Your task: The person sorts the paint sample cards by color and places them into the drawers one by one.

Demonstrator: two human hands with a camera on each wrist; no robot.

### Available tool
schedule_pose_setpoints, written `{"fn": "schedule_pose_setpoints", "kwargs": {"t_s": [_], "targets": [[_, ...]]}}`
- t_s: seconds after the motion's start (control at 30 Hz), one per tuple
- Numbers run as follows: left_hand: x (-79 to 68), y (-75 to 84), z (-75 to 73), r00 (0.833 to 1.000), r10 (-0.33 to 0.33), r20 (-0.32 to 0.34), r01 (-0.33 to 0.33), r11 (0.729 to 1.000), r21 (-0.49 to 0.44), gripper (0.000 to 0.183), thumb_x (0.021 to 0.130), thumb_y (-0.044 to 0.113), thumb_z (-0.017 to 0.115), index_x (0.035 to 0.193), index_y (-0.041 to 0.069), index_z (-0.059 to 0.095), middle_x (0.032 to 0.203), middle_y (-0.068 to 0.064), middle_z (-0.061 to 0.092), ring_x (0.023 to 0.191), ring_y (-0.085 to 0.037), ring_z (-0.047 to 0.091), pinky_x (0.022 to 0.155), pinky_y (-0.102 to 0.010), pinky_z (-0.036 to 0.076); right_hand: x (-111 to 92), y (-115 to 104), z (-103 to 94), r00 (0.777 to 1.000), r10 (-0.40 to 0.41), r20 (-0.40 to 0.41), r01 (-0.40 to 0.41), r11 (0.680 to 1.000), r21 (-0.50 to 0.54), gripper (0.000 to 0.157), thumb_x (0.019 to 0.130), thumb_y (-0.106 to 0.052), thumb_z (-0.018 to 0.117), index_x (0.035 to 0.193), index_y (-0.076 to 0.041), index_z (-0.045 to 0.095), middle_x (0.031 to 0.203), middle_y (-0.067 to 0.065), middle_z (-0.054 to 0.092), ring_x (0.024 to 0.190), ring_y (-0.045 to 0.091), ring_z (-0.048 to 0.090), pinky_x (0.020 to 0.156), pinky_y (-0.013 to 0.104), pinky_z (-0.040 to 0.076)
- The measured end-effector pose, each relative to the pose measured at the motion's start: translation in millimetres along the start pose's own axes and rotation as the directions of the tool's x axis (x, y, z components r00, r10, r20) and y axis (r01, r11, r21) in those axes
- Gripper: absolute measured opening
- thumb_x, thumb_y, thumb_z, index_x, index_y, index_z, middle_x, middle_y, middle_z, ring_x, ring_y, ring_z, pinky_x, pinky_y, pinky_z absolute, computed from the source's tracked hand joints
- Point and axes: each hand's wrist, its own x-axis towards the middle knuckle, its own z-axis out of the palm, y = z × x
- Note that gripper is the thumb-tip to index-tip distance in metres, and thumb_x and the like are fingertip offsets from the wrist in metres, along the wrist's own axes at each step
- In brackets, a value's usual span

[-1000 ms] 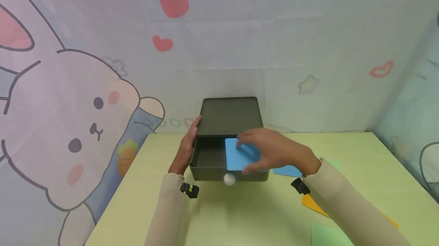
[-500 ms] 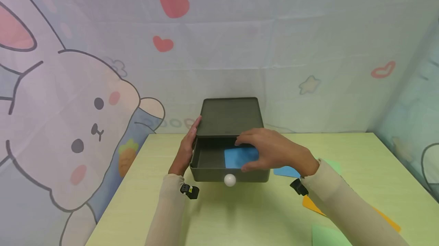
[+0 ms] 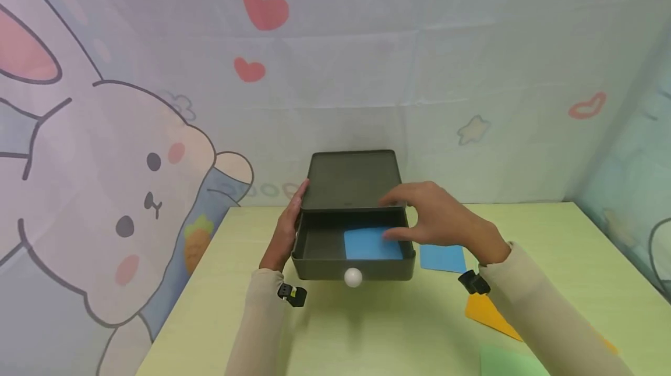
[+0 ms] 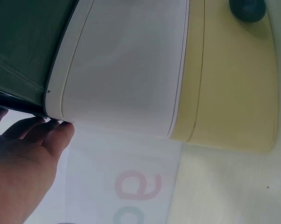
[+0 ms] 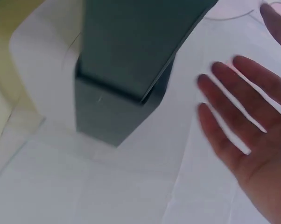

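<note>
A dark grey-green box (image 3: 353, 181) stands near the back of the table, its drawer (image 3: 321, 270) pulled out toward me, with a round white knob (image 3: 353, 277) on the front. Inside the drawer, on its right side, lies a blue card (image 3: 367, 245). My left hand (image 3: 287, 227) rests along the box's left side; in the left wrist view the fingertips (image 4: 61, 135) touch its edge. Over the drawer's right edge is my right hand (image 3: 437, 216), thumb and fingers apart, holding nothing. In the right wrist view its fingers (image 5: 224, 126) spread beside the box.
Right of the box, another blue card (image 3: 442, 258) lies on the pale yellow-green table (image 3: 209, 318). Nearer me are an orange card (image 3: 490, 315) and a green card (image 3: 508, 361), partly covered by the right sleeve. A printed cloth backdrop (image 3: 346, 114) hangs behind the table.
The blue card has gone from my right hand down into the drawer. My right hand has let go and moved up and to the right. The left hand stays on the box.
</note>
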Motion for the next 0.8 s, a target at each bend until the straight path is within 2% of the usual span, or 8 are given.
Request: {"fn": "schedule_pose_setpoints", "kwargs": {"t_s": [0.1,0.2,0.27,0.3,0.4,0.5,0.63,0.8], "targets": [[-1.6,-0.8,1.5,1.0,-0.003,0.001,0.003,1.0,0.006,0.057,0.109,0.048,0.017,0.162,0.027,0.021,0.17,0.0,0.016,0.159,-0.024,0.013,0.127,-0.06,0.013,-8,16,1.8,0.987,-0.037,-0.157,0.035,0.999,-0.013,0.041,0.077,-0.03,0.088,0.108,-0.008,0.074,0.104,0.003,0.076,0.09,0.017,0.07,0.077,0.036,0.059],[-2.2,-0.6,1.9,1.0,0.001,0.002,-0.001,1.0,0.015,0.058,0.109,0.049,0.017,0.162,0.028,0.02,0.17,0.003,0.017,0.159,-0.023,0.013,0.127,-0.06,0.012,-16,36,9.0,0.952,-0.066,-0.3,0.069,0.998,-0.001,0.028,0.075,-0.018,0.088,0.098,-0.009,0.075,0.092,0.003,0.076,0.079,0.014,0.068,0.067,0.03,0.057],[-1.6,0.1,2.0,1.0,0.005,-0.001,-0.005,1.0,0.016,0.058,0.108,0.05,0.018,0.162,0.029,0.021,0.17,0.004,0.018,0.159,-0.022,0.013,0.127,-0.06,0.012,-20,51,17.0,0.938,-0.036,-0.344,0.047,0.999,0.024,0.021,0.078,-0.013,0.084,0.095,-0.009,0.074,0.089,0.003,0.075,0.075,0.014,0.066,0.064,0.028,0.056],[-1.9,-0.9,3.5,1.0,0.008,-0.001,-0.008,1.0,0.008,0.058,0.109,0.05,0.018,0.162,0.028,0.021,0.17,0.004,0.018,0.159,-0.023,0.014,0.126,-0.06,0.012,-25,59,22.6,0.94,0.0,-0.342,0.017,0.999,0.047,0.018,0.079,-0.013,0.082,0.095,-0.009,0.073,0.089,0.003,0.075,0.075,0.015,0.066,0.063,0.028,0.055],[0.7,0.5,2.0,1.0,0.013,-0.001,-0.013,1.0,0.006,0.058,0.109,0.049,0.017,0.162,0.028,0.02,0.17,0.003,0.018,0.159,-0.023,0.014,0.126,-0.062,0.013,-32,84,44.1,0.955,0.133,-0.263,-0.118,0.99,0.075,0.019,0.086,-0.021,0.077,0.101,-0.009,0.072,0.096,0.005,0.074,0.079,0.017,0.066,0.067,0.031,0.056],[2.5,-0.1,1.9,1.0,0.008,-0.001,-0.008,1.0,0.011,0.058,0.109,0.048,0.017,0.162,0.027,0.021,0.17,0.002,0.019,0.159,-0.024,0.015,0.126,-0.062,0.014,-44,109,69.5,0.96,0.261,-0.106,-0.255,0.965,0.063,0.036,0.09,-0.034,0.074,0.114,-0.008,0.069,0.11,0.008,0.073,0.093,0.024,0.068,0.079,0.041,0.058],[2.2,-1.6,2.2,1.0,0.003,-0.009,-0.003,1.0,0.014,0.057,0.109,0.046,0.017,0.162,0.026,0.022,0.17,0.0,0.019,0.158,-0.026,0.015,0.125,-0.062,0.014,-62,135,96.5,0.924,0.374,0.084,-0.377,0.926,0.023,0.062,0.088,-0.046,0.074,0.133,-0.005,0.06,0.13,0.016,0.066,0.114,0.037,0.064,0.095,0.055,0.054],[2.8,-1.8,0.6,1.0,-0.004,-0.002,0.004,1.0,0.026,0.057,0.109,0.047,0.016,0.162,0.027,0.02,0.17,0.0,0.016,0.159,-0.027,0.014,0.125,-0.063,0.013,-76,153,110.1,0.866,0.462,0.193,-0.457,0.886,-0.071,0.083,0.079,-0.051,0.08,0.141,-0.003,0.053,0.141,0.026,0.056,0.126,0.047,0.053,0.096,0.065,0.05]]}}
